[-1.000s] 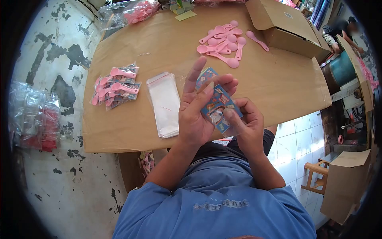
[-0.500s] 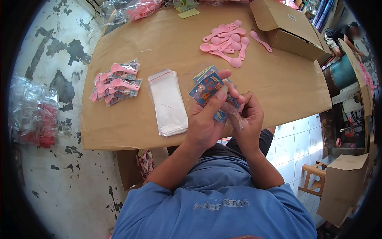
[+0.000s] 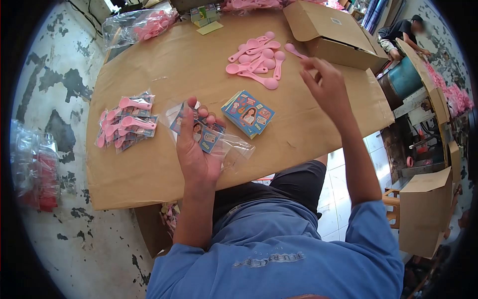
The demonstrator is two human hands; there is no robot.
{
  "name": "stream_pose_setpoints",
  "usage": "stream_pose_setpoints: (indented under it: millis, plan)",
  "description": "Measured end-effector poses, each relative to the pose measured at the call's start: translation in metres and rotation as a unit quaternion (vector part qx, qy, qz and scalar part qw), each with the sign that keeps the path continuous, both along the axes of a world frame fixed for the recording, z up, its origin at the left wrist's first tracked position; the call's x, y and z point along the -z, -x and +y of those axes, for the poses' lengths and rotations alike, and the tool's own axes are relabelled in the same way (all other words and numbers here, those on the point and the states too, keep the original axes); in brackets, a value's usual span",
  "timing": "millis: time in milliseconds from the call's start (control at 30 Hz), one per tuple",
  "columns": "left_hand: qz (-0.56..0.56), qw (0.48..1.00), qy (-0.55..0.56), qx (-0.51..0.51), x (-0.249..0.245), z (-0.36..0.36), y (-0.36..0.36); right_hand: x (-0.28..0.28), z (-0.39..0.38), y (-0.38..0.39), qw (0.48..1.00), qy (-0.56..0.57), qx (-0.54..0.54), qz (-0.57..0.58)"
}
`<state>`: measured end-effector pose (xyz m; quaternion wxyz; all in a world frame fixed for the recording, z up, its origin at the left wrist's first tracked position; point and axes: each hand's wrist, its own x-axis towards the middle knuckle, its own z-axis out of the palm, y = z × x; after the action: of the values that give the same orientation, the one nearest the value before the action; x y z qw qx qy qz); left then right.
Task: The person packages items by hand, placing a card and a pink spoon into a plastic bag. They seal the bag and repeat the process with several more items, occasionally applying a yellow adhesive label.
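Observation:
My left hand (image 3: pixel 195 149) is closed around a clear plastic bag (image 3: pixel 238 151) with a blue printed card (image 3: pixel 208 139) showing in it. Right of that hand, a stack of printed cards (image 3: pixel 249 114) lies on the brown-covered table (image 3: pixel 189 70). My right hand (image 3: pixel 323 87) is raised over the table's right side, fingers loosely bent and thumb apart, with nothing seen in it. A single pink spoon (image 3: pixel 296 51) lies just beyond its fingertips. To the left of that spoon is a heap of pink spoons (image 3: pixel 259 60).
Bagged spoons with cards (image 3: pixel 128 121) lie in a pile at the left. An open cardboard box (image 3: pixel 333 35) stands at the back right. A plastic bag of pink spoons (image 3: pixel 149 25) sits at the back left. Another person (image 3: pixel 401 35) is at the far right.
The card stack has left my hands and lies on the table. My left hand moved left with the bagged card. My right hand let go and moved up right towards the lone spoon.

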<state>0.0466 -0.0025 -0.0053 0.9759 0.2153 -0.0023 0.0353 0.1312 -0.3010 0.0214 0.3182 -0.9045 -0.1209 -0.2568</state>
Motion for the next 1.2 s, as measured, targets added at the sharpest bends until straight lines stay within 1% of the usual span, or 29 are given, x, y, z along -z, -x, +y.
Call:
stream_pose_setpoints:
  millis: [67, 167, 267, 367, 433, 467, 500, 533, 567, 600, 633, 700, 767, 833, 933, 1033, 1067, 1133, 1167, 1200]
  plan:
    - [-0.002, 1.000, 0.003, -0.002, -0.003, -0.002, 0.005, 0.018, -0.016, -0.042, 0.981, 0.167, 0.093, -0.037]
    - [-0.007, 1.000, 0.009, -0.011, -0.004, 0.002, 0.011, 0.026, -0.015, -0.073, 0.950, 0.261, 0.156, 0.068]
    - [-0.028, 0.998, 0.007, -0.049, 0.000, 0.015, 0.014, 0.043, -0.018, -0.085, 0.945, 0.292, 0.148, 0.016]
    - [-0.033, 0.996, 0.018, -0.081, 0.005, 0.026, 0.014, 0.037, -0.021, -0.075, 0.951, 0.270, 0.145, 0.043]
    - [-0.011, 0.992, 0.013, -0.123, 0.007, 0.030, 0.013, 0.032, -0.021, -0.054, 0.974, 0.204, 0.086, -0.051]
    - [-0.005, 0.989, 0.008, -0.145, 0.003, 0.029, 0.011, 0.023, -0.017, -0.039, 0.992, 0.123, 0.036, -0.005]
    - [-0.003, 0.986, 0.004, -0.167, 0.000, 0.029, 0.008, 0.011, -0.012, -0.021, 0.998, 0.043, -0.012, 0.042]
    - [-0.002, 0.984, 0.008, -0.180, -0.001, 0.030, 0.005, -0.001, -0.003, 0.004, 0.992, -0.035, -0.036, 0.116]
    - [-0.001, 0.981, 0.007, -0.194, -0.003, 0.030, 0.002, -0.009, 0.006, 0.030, 0.975, -0.110, -0.057, 0.187]
    - [-0.002, 0.979, 0.007, -0.205, -0.006, 0.029, -0.001, -0.009, 0.011, 0.052, 0.951, -0.178, -0.097, 0.231]
    - [-0.003, 0.977, 0.006, -0.213, -0.009, 0.028, -0.005, -0.007, 0.017, 0.072, 0.920, -0.245, -0.134, 0.273]
    - [-0.017, 0.976, -0.005, -0.216, -0.012, 0.024, -0.010, 0.002, 0.029, 0.103, 0.861, -0.343, -0.177, 0.332]
    - [-0.030, 0.979, -0.022, -0.200, -0.013, 0.017, -0.014, 0.008, 0.039, 0.118, 0.822, -0.380, -0.200, 0.373]
    - [-0.042, 0.984, -0.040, -0.170, -0.011, 0.006, -0.013, 0.005, 0.055, 0.124, 0.809, -0.398, -0.188, 0.389]
    - [-0.031, 0.993, -0.057, -0.103, -0.007, -0.013, -0.010, 0.013, 0.071, 0.121, 0.780, -0.446, -0.227, 0.375]
    - [-0.030, 0.997, -0.058, -0.047, -0.005, -0.027, -0.005, 0.023, 0.083, 0.119, 0.737, -0.527, -0.277, 0.320]
    - [-0.024, 0.997, -0.057, -0.037, -0.004, -0.031, -0.004, 0.023, 0.085, 0.118, 0.742, -0.525, -0.277, 0.310]
    - [0.000, 1.000, -0.013, -0.002, -0.006, -0.037, -0.001, 0.023, 0.088, 0.116, 0.755, -0.520, -0.275, 0.290]
    - [0.011, 1.000, 0.009, 0.017, -0.006, -0.041, 0.000, 0.029, 0.090, 0.114, 0.770, -0.517, -0.263, 0.265]
    - [0.019, 1.000, 0.009, 0.022, -0.003, -0.045, 0.000, 0.040, 0.094, 0.112, 0.785, -0.514, -0.249, 0.240]
